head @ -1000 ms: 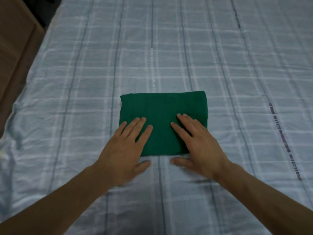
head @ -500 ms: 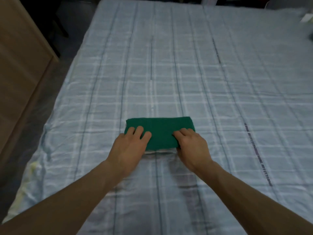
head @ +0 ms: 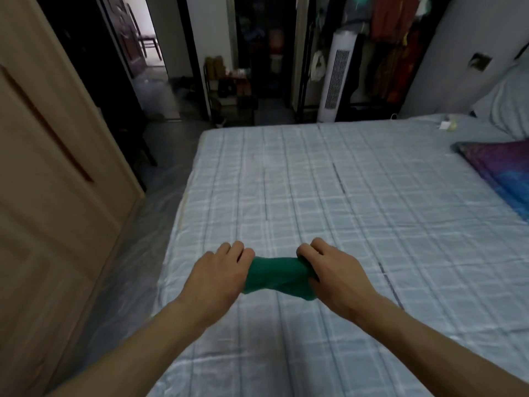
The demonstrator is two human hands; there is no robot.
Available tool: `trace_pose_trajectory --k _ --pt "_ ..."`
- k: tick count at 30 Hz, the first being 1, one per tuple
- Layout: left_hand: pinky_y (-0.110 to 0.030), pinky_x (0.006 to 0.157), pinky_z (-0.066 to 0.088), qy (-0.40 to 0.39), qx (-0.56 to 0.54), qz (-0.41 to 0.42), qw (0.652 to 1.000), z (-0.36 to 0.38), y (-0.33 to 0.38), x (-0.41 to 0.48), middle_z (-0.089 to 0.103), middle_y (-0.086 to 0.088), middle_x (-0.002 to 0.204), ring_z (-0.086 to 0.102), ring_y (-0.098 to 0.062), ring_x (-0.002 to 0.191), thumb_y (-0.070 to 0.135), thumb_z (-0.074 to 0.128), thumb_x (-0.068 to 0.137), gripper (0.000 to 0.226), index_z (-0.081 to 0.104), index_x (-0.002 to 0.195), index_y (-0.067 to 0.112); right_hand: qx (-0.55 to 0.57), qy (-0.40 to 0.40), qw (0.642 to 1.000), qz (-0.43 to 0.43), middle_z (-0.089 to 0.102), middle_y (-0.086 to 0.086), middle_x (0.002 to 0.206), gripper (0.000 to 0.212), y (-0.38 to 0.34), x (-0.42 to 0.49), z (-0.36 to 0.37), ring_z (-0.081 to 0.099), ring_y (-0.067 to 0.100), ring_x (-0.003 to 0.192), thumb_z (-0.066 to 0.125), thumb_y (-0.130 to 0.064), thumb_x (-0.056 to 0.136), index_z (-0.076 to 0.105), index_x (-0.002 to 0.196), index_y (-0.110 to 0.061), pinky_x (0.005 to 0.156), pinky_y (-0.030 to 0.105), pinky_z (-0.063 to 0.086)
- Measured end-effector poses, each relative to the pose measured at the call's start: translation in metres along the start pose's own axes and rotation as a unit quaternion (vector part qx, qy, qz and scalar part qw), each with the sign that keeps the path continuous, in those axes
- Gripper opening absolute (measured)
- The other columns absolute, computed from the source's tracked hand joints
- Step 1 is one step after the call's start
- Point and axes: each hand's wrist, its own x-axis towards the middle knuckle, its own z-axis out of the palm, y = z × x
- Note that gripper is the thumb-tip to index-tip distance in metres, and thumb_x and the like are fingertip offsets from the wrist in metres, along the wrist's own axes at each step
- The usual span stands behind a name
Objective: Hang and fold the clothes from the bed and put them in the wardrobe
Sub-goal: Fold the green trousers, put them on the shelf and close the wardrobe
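Green cloth (head: 276, 277) is in both my hands, folded up small. My left hand (head: 217, 277) grips its left end, with my fingers curled over the top of it. My right hand (head: 335, 275) grips its right end the same way, with my fingers curled round the edge. The cloth stretches between my two hands and looks a bit squashed and twisted in the middle. It is over the near part of the bed (head: 429, 253), closer to the left side. I cannot tell if it touches the sheet (head: 286, 181) or not. The sheet is pale blue with lines that make squares. A purple and blue pillow (head: 503, 167) lies on the right side of the bed. A light brown wardrobe (head: 43, 167) stands on my left, beside the bed. Past the far end of the bed stands a tall white fan (head: 337, 78). Red and orange clothes (head: 392, 21) hang next to it. An open door (head: 148, 38) is farther back on the left.
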Motion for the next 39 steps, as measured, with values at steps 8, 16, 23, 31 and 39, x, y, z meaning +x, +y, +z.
trace_pose_trajectory --k 8,16,23,31,39 --pt "-0.04 0.059 0.036 0.12 0.099 -0.024 0.988 -0.172 0.023 -0.032 0.053 -0.005 0.087 0.052 -0.028 0.072 0.019 0.073 0.066 0.033 0.059 0.095 0.016 0.015 0.147 0.985 -0.084 0.055 -0.003 0.094 0.03 -0.026 -0.032 -0.147 0.05 0.021 0.083 0.069 -0.01 0.075 0.058 0.101 -0.02 0.059 0.03 0.037" --pt "-0.041 0.058 0.043 0.106 0.146 -0.113 0.977 -0.269 0.099 -0.092 0.053 -0.003 0.089 0.055 -0.028 0.075 0.022 0.076 0.06 0.042 0.055 0.096 0.019 0.04 0.198 0.958 -0.205 0.055 0.0 0.095 0.031 -0.031 -0.091 -0.221 0.051 0.02 0.083 0.07 -0.009 0.075 0.062 0.103 -0.018 0.065 0.035 0.048" --pt "-0.038 0.056 0.042 0.069 0.2 -0.176 0.961 -0.318 0.14 -0.171 0.055 -0.005 0.086 0.058 -0.03 0.072 0.021 0.08 0.052 0.048 0.055 0.093 0.018 0.065 0.184 0.936 -0.292 0.057 0.003 0.096 0.029 -0.068 -0.129 -0.241 0.054 0.025 0.086 0.069 -0.013 0.076 0.062 0.104 -0.017 0.067 0.041 0.051" --pt "-0.038 0.06 0.043 0.048 0.237 -0.301 0.922 -0.368 0.154 -0.295 0.056 -0.004 0.09 0.06 -0.03 0.076 0.024 0.078 0.059 0.044 0.055 0.097 0.018 0.12 0.169 0.895 -0.395 0.054 0.001 0.098 0.034 -0.177 -0.148 -0.247 0.053 0.024 0.093 0.073 -0.013 0.075 0.061 0.107 -0.018 0.07 0.04 0.052" --pt "-0.043 0.07 0.047 -0.019 0.237 -0.484 0.842 -0.383 0.185 -0.495 0.056 -0.005 0.098 0.06 -0.031 0.084 0.026 0.081 0.06 0.054 0.052 0.106 0.021 0.179 0.09 0.805 -0.559 0.052 0.0 0.096 0.033 -0.359 -0.216 -0.21 0.055 0.023 0.09 0.074 -0.012 0.076 0.061 0.106 -0.02 0.067 0.038 0.051"
